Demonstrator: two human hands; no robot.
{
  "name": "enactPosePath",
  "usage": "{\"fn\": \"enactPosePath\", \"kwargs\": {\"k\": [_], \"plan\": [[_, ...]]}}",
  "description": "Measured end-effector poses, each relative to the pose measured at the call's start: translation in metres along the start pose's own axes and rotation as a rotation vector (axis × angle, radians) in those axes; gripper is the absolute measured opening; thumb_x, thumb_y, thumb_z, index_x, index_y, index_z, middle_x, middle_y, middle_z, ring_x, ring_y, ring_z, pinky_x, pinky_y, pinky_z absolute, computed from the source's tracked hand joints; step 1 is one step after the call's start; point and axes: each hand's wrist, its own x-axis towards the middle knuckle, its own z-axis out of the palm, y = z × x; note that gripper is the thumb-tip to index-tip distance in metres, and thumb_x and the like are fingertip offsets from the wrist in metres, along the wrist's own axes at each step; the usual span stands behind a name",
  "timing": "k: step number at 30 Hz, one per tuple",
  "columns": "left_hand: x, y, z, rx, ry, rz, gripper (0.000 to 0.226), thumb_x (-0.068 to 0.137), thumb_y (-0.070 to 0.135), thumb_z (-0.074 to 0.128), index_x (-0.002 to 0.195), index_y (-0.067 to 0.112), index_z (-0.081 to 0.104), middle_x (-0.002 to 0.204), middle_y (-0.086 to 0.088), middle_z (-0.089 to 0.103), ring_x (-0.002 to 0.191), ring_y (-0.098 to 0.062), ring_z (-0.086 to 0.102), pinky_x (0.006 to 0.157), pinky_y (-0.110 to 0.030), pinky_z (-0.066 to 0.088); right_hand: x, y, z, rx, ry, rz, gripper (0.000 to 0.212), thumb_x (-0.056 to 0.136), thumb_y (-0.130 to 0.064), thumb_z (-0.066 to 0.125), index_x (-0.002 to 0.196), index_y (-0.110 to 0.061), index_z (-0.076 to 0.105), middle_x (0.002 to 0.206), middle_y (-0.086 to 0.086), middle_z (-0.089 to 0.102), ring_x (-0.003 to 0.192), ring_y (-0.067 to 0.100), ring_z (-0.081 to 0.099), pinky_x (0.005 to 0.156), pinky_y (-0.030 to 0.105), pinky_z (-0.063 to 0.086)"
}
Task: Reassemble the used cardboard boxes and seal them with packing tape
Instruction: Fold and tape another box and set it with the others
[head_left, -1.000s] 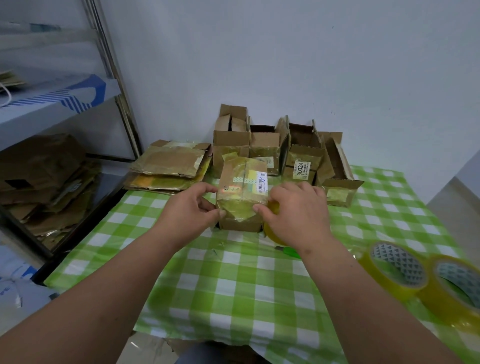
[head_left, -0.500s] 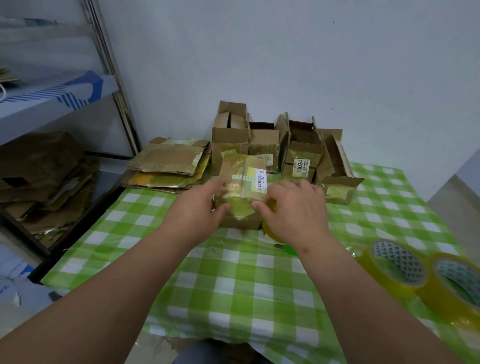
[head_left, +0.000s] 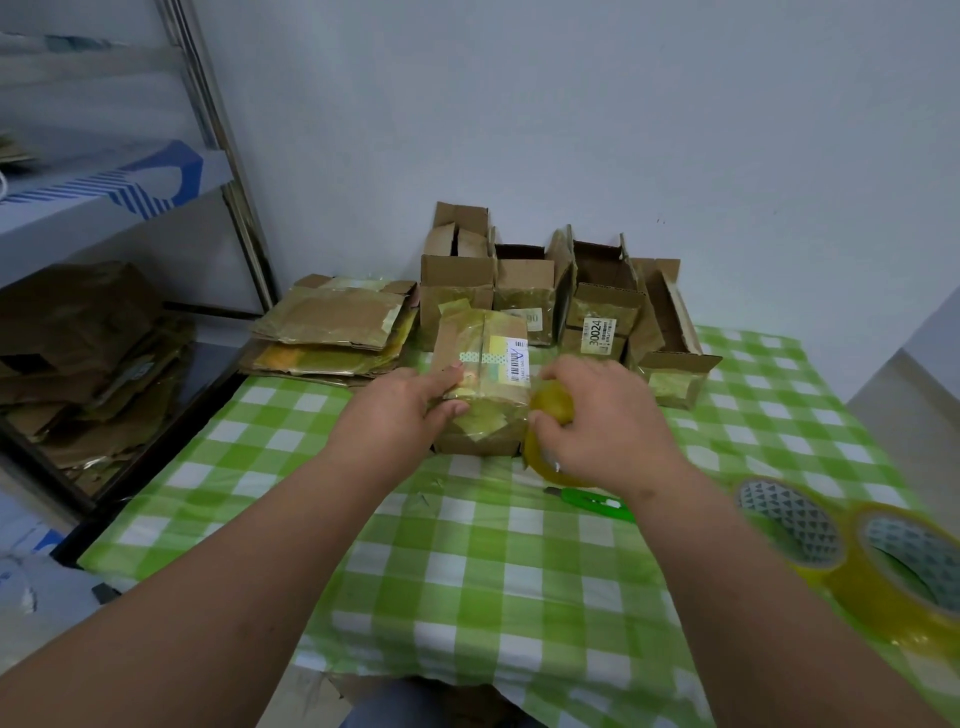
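Observation:
A small closed cardboard box (head_left: 485, 374), covered in old yellowish tape and bearing a barcode label, stands on the green checked tablecloth (head_left: 467, 561). My left hand (head_left: 402, 410) presses on its top left with fingers extended, thumb against the near side. My right hand (head_left: 602, 415) grips a roll of yellowish packing tape (head_left: 550, 410) held against the box's right side. Most of the roll is hidden by my fingers.
Several open reassembled boxes (head_left: 587, 306) line the wall behind. Flattened boxes (head_left: 332, 332) are stacked at the back left. A green utility knife (head_left: 592, 503) lies under my right wrist. Two tape rolls (head_left: 852, 551) sit at the right. A metal shelf (head_left: 104, 218) with cardboard stands left.
My left hand slid from the box's left side up onto its top. My right hand moved right, bringing the tape roll into view beside the box.

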Motion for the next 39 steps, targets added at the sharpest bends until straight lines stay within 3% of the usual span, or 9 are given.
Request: {"fn": "enactPosePath", "kwargs": {"k": [4,9,13,17,20,25,28,31,39], "plan": [[-0.003,0.000,-0.001,-0.011,0.010,0.020,0.046,0.100,0.042,0.049,0.146,0.038,0.043,0.100,0.002,0.051,0.089,-0.014,0.047,0.071,-0.029,0.037,-0.011,0.020,-0.011,0.100,-0.119,0.208,0.072,0.080,-0.049,0.067,0.144,-0.038,0.036,0.142,-0.005,0.045,0.126,0.024,0.047,0.104,0.045,0.040],[-0.004,0.000,-0.001,-0.054,0.053,0.000,0.041,0.102,0.036,0.049,0.143,0.040,0.048,0.102,-0.001,0.055,0.090,-0.017,0.051,0.072,-0.030,0.040,-0.026,0.023,-0.016,0.345,-0.107,0.262,0.060,0.078,-0.040,0.079,0.130,-0.031,0.050,0.117,-0.005,0.055,0.108,0.021,0.056,0.091,0.042,0.051],[-0.003,0.001,-0.008,-0.343,0.138,-0.164,0.040,0.100,0.031,0.054,0.140,0.039,0.052,0.110,0.004,0.066,0.091,-0.013,0.063,0.078,-0.029,0.051,-0.037,0.002,-0.016,0.499,0.020,0.272,0.050,0.073,-0.047,0.082,0.112,-0.038,0.051,0.106,-0.011,0.057,0.097,0.016,0.058,0.085,0.043,0.054],[-0.002,0.001,-0.009,-0.591,0.035,-0.229,0.067,0.090,0.051,0.062,0.149,0.035,0.036,0.140,0.000,0.056,0.124,-0.020,0.056,0.102,-0.046,0.049,-0.048,-0.023,-0.012,0.586,0.085,0.308,0.049,0.071,-0.050,0.081,0.107,-0.041,0.049,0.096,-0.019,0.053,0.093,0.012,0.057,0.083,0.036,0.053],[-0.007,0.008,-0.010,-0.701,-0.062,-0.245,0.098,0.076,0.060,0.074,0.155,0.033,0.022,0.152,0.001,0.043,0.132,-0.018,0.048,0.110,-0.044,0.042,-0.054,-0.039,-0.008,0.654,0.109,0.322,0.051,0.071,-0.047,0.083,0.110,-0.041,0.051,0.104,-0.015,0.056,0.092,0.007,0.057,0.081,0.032,0.053],[-0.013,0.002,-0.014,-0.912,-0.157,-0.301,0.119,0.061,0.046,0.087,0.155,0.032,0.017,0.156,0.000,0.036,0.134,-0.021,0.045,0.113,-0.044,0.039,-0.076,-0.057,-0.001,0.838,-0.007,0.254,0.055,0.078,-0.032,0.080,0.123,-0.039,0.050,0.113,-0.013,0.058,0.092,0.000,0.059,0.074,0.018,0.053],[-0.018,0.001,-0.013,-0.727,-0.162,-0.236,0.092,0.081,0.032,0.080,0.154,0.032,0.025,0.153,0.003,0.037,0.135,-0.022,0.043,0.111,-0.040,0.038,-0.087,-0.062,0.011,0.918,-0.064,0.230,0.057,0.080,-0.030,0.075,0.132,-0.032,0.053,0.122,-0.008,0.060,0.102,0.002,0.060,0.081,0.016,0.050],[-0.019,-0.003,-0.013,-0.454,-0.117,-0.146,0.068,0.087,0.045,0.070,0.147,0.040,0.039,0.157,0.000,0.031,0.141,-0.025,0.036,0.114,-0.044,0.035,-0.091,-0.061,0.019,1.017,-0.093,0.247,0.060,0.085,-0.017,0.070,0.141,-0.027,0.050,0.117,-0.010,0.064,0.100,-0.002,0.063,0.081,0.017,0.052],[-0.014,0.006,-0.024,0.065,-0.194,-0.114,0.059,0.094,0.065,0.041,0.149,0.048,0.026,0.159,0.007,0.028,0.143,-0.021,0.032,0.110,-0.045,0.021,-0.094,-0.058,0.022,1.156,-0.169,0.266,0.040,0.095,-0.011,0.063,0.129,-0.032,0.054,0.082,-0.015,0.068,0.075,-0.009,0.065,0.061,0.008,0.047]]}}
